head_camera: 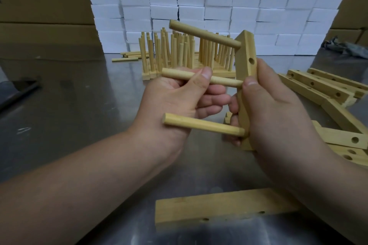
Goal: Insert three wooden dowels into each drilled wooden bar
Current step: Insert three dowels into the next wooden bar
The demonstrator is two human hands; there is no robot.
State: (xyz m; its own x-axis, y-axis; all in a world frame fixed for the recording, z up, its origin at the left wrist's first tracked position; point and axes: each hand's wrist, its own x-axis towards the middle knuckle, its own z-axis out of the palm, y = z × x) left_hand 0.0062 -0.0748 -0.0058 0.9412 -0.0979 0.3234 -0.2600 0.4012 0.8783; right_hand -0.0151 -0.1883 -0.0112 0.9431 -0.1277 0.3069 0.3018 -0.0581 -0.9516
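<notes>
Head view: the right hand (278,109) grips the bar (245,55) upright at centre so its holes face 9 o'clock, where the left hand (171,101) pinches the middle dowel (225,82) at its hole — probably seating the third — with blank bars (316,85) waiting at 3 o'clock.

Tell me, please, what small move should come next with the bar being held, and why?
Probably press the middle dowel home into the bar. The left hand pinches it, its end meeting the bar, which the right hand grips upright; the top dowel and bottom dowel already stick out of it.
</notes>
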